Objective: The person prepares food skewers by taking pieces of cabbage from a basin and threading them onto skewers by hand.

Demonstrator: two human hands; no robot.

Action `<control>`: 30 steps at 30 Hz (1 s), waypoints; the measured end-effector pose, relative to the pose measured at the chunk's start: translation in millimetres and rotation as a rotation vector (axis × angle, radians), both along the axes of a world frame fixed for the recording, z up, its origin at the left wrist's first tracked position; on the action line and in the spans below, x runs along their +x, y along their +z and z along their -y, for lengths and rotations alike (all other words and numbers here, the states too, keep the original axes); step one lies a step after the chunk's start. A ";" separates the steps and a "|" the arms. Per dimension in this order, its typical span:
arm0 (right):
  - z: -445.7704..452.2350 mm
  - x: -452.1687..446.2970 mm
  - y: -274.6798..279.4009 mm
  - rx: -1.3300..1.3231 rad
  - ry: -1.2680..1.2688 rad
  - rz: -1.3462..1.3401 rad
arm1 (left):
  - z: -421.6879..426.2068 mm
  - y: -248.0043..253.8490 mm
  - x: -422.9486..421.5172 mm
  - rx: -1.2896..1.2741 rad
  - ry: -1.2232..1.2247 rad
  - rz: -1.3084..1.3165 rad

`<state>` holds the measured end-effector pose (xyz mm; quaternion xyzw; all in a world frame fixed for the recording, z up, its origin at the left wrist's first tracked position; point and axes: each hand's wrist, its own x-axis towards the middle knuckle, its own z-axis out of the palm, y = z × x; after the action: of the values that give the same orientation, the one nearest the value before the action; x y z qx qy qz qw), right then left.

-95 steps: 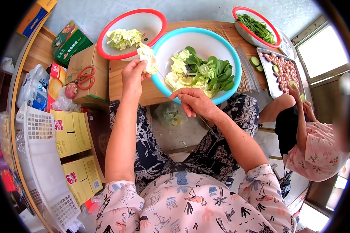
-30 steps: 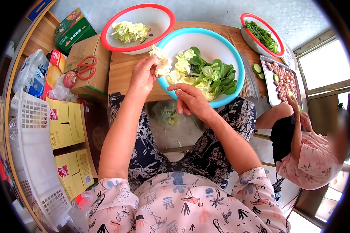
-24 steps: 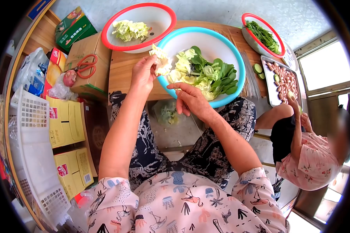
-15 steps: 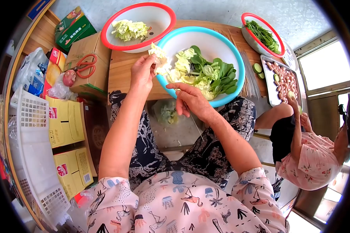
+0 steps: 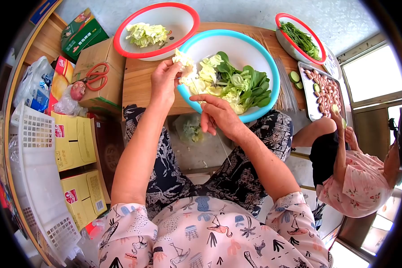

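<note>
My left hand pinches pale yellow-green cabbage leaves at the left rim of a blue-rimmed white basin. Closed round a thin skewer, my right hand is at the basin's near rim. The skewer's lower end sticks out beneath the right hand, and its other end points towards the leaves. Whether the tip is through a leaf I cannot tell. Inside the basin lie more cabbage pieces and dark green leafy vegetables.
A red-rimmed basin with cabbage stands at back left. Many loose skewers lie right of the blue-rimmed basin. Further right are a basin of greens and a tray of skewered pieces, where another person sits. Scissors rest on a carton.
My left hand and the cabbage leaves have shifted slightly, and the skewer now shows above my right hand, towards the leaves. The view has moved a little.
</note>
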<state>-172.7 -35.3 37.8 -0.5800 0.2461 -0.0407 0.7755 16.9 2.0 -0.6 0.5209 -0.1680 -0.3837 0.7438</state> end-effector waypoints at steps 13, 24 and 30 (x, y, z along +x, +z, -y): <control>2.7 0.4 -6.8 -0.075 -0.005 -0.009 | -6.6 6.0 7.4 -0.011 -0.073 -0.183; 2.3 0.9 -14.6 -0.078 -0.029 -0.032 | -14.1 12.7 8.6 -0.048 -0.176 -0.269; 2.3 1.8 -17.3 -0.071 -0.041 -0.016 | -13.9 9.4 10.1 -0.037 -0.186 -0.261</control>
<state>-170.9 -37.7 20.5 -0.6021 0.2627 -0.0604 0.7515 27.0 16.0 8.9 0.4351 -0.1245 -0.5120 0.7301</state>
